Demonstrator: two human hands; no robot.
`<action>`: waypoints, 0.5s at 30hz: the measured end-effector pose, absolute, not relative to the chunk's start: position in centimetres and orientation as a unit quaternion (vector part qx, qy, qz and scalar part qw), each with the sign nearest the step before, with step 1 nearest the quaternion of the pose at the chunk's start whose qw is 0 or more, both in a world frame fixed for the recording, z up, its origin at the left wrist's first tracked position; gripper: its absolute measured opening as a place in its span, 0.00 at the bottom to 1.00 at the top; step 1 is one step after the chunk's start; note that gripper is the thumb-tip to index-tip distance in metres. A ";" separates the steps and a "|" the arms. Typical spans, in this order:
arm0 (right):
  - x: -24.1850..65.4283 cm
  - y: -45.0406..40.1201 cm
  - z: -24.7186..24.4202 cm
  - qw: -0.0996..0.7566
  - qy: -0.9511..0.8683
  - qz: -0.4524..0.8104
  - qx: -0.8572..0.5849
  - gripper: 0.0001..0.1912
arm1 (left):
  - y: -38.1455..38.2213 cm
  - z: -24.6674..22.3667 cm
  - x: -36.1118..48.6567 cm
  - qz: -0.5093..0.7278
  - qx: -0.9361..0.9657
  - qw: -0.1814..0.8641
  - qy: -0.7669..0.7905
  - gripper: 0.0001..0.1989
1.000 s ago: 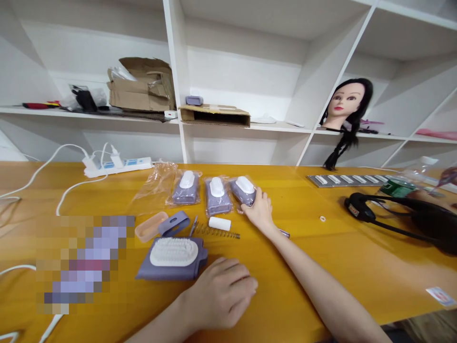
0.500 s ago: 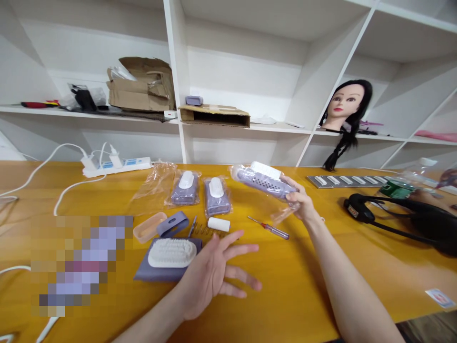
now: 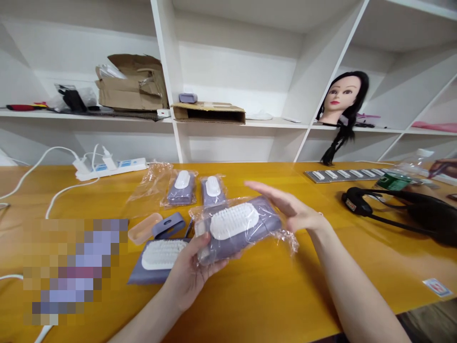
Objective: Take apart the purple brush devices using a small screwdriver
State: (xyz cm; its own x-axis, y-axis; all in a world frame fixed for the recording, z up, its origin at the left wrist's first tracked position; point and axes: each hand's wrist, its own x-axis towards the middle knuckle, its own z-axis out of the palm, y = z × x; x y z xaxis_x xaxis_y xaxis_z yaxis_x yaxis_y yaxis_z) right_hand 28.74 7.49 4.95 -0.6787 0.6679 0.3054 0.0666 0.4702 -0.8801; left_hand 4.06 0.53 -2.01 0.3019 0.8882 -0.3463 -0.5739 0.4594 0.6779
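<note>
My left hand (image 3: 194, 267) grips the left end of a purple brush-like device (image 3: 257, 231) in clear plastic wrap, its white bristled pad facing up. At its right end, my right hand (image 3: 289, 205) is open with fingers stretched out; whether it touches the wrap I cannot tell. On the table, partly behind my left hand, lies an unwrapped purple device (image 3: 143, 274) with a white bristled pad. Beyond it are a purple cover piece with an oval hole (image 3: 169, 226) and a peach-coloured tray-like piece (image 3: 144, 228). Two more wrapped purple devices (image 3: 181, 193) (image 3: 213, 190) lie farther back.
A power strip (image 3: 110, 169) with white cables lies at the back left, beside crumpled plastic film (image 3: 153, 183). At right are a black headset-like item (image 3: 357, 205), a bottle (image 3: 394, 178) and a grey strip with white pieces (image 3: 342, 175). Another person's hand (image 3: 442, 167) shows at the right edge.
The wrapped device has come from my right hand into my left, nearer to me, with its bristled side now up. My right hand has let go and spread its fingers.
</note>
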 end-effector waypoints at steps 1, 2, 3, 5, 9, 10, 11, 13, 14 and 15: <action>28.9 7.6 4.4 0.383 -0.739 0.491 -0.256 0.37 | 0.5 -1.9 4.1 0.474 0.217 0.774 0.361 0.17; 29.1 7.7 3.8 0.430 -0.673 0.526 -0.294 0.34 | 0.5 -1.8 4.0 0.478 0.214 0.772 0.360 0.17; 29.2 7.9 3.1 0.451 -0.606 0.560 -0.341 0.31 | 0.5 -1.7 4.0 0.485 0.212 0.771 0.354 0.18; 29.4 8.2 1.8 0.412 -0.500 0.636 -0.419 0.27 | 0.7 -1.6 3.7 0.496 0.209 0.772 0.339 0.21; 30.1 8.6 0.3 0.362 -0.416 0.714 -0.431 0.18 | 1.6 -1.8 2.7 0.506 0.213 0.771 0.323 0.23; 30.4 8.8 0.3 0.386 -0.411 0.708 -0.426 0.14 | 1.8 -2.0 2.4 0.512 0.217 0.767 0.321 0.24; 30.8 8.9 0.3 0.411 -0.409 0.698 -0.421 0.10 | 2.1 -2.1 2.2 0.518 0.221 0.763 0.317 0.25; 31.7 9.3 0.4 0.446 -0.411 0.681 -0.410 0.05 | 2.7 -2.5 1.9 0.528 0.226 0.756 0.314 0.25; 32.1 9.4 0.5 0.462 -0.413 0.673 -0.404 0.06 | 3.0 -2.7 1.8 0.531 0.228 0.753 0.314 0.25; 32.5 9.5 0.6 0.478 -0.417 0.665 -0.395 0.07 | 3.2 -2.8 1.7 0.534 0.229 0.750 0.316 0.24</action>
